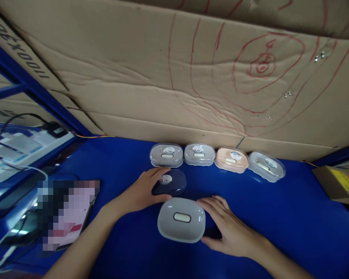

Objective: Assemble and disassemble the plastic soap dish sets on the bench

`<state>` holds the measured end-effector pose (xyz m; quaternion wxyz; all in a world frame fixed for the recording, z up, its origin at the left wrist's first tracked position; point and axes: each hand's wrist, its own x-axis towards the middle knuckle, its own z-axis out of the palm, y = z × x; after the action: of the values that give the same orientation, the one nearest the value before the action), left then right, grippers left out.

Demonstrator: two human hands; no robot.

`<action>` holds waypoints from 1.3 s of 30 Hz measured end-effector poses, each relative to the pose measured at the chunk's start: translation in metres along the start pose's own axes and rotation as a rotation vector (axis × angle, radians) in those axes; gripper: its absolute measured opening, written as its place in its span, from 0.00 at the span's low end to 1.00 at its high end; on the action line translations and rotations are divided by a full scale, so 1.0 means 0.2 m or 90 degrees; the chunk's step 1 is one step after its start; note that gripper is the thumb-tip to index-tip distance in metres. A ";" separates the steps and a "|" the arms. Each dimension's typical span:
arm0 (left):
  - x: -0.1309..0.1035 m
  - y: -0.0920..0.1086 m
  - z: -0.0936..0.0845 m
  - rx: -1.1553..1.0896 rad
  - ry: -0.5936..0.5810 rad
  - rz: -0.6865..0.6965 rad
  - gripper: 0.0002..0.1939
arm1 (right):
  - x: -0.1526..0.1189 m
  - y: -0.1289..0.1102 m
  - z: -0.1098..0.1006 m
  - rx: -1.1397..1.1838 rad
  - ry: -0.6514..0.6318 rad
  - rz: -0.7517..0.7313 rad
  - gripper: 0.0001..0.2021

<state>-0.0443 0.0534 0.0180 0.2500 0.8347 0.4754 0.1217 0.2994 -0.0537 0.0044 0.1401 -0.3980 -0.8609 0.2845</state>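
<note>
A grey oval box (181, 228) with a pale oblong piece on its top is at the front centre of the blue table. My right hand (227, 228) grips its right end between thumb and fingers. Just behind the box lies a clear oval lid (174, 184) with a round white sticker. My left hand (145, 191) is around the left end of this lid, fingers on its far edge and thumb at its near edge, the thumb tip close to the grey box.
Behind stand a grey box (166, 162), a second grey box (199, 160), a peach box (232, 165) and another grey box (266, 172), all with clear lids. A tablet (72, 217) and cables lie left. A cardboard box (334, 186) sits right; cardboard wall (128, 58) behind.
</note>
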 end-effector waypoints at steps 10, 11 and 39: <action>0.00 -0.05 0.09 0.105 0.057 0.050 0.42 | 0.02 -0.08 0.06 -0.081 0.002 0.014 0.39; 0.00 -0.05 0.09 0.110 0.066 0.048 0.41 | 0.02 -0.08 0.06 -0.083 0.008 0.010 0.35; -0.11 0.37 0.08 -0.102 -0.085 0.221 0.45 | 0.01 -0.02 0.10 0.051 0.040 0.065 0.54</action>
<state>0.0054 -0.0004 0.0445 0.3217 0.8879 0.2953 0.1449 0.2873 -0.0618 -0.0097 0.1680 -0.4442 -0.8225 0.3130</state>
